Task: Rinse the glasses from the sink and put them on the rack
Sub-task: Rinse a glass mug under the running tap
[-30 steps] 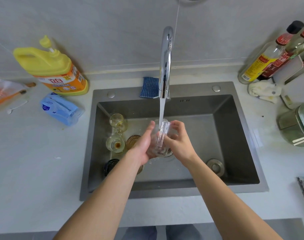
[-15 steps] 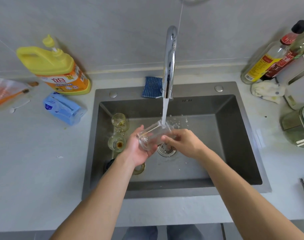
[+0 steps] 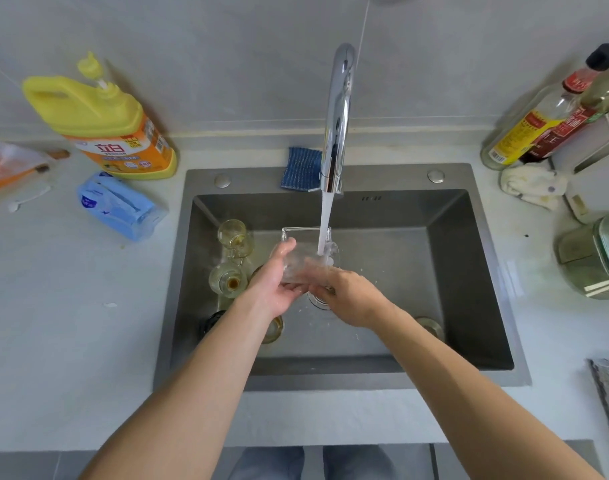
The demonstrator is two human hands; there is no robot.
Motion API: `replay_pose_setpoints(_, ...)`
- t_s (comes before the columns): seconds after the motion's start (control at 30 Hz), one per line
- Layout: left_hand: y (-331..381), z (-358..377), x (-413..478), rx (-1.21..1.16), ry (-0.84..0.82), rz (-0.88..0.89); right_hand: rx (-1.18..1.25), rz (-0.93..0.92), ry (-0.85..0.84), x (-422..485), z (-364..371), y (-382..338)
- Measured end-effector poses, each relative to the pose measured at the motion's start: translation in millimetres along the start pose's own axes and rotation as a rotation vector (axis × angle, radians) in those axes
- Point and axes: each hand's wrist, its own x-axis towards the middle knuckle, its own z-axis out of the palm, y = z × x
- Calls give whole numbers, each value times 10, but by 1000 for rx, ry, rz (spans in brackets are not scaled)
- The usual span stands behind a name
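Where both forearms meet over the middle of the sink [image 3: 469, 271], the left hand [image 3: 275, 285] cups the clear glass [image 3: 301, 258] from the left with fingers curled round its wall, and the right hand [image 3: 351, 299] grips its near end, seemingly the base. Beyond the hands the glass tilts away, long axis running toward the sink's far wall, mouth farthest, under the stream [image 3: 325, 220] from the tap [image 3: 337, 116]. More glasses [image 3: 227, 278] wait along the left wall. No rack shows, so the way to it cannot be told.
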Motion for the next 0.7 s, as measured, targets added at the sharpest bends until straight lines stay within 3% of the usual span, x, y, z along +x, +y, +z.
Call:
replay_pose_setpoints(0.1, -10, 13, 42, 40, -31, -27, 629, -2, -169, 49, -45, -125)
replay_pose_setpoints(0.17, -3, 3, 49, 57, -38, -29, 865, -6, -249, 41, -132, -168)
replay_pose_setpoints(0.23, 19, 10, 58, 86, -35, -20, 701, 23, -231, 78, -163, -158)
replay_pose_setpoints(0.33, 57, 61, 61, 115, 12, 9, 76, 67, -92, 147, -164, -115)
replay_pose_setpoints(0.4, 85, 111, 44, 77, 34, 11, -46, 23, -46, 177, -152, -130)
replay_pose_setpoints(0.5, 106, 142, 13, -8, 15, 13, 305, -15, -17, 214, -162, -174)
replay_pose_setpoints(0.63, 47, 133, -28, -45, -55, 33, 838, 80, -16, 210, -122, -206)
replay_pose_setpoints(0.7, 50, 124, -51, -38, -45, 32, 784, 84, -71, 195, -83, -147)
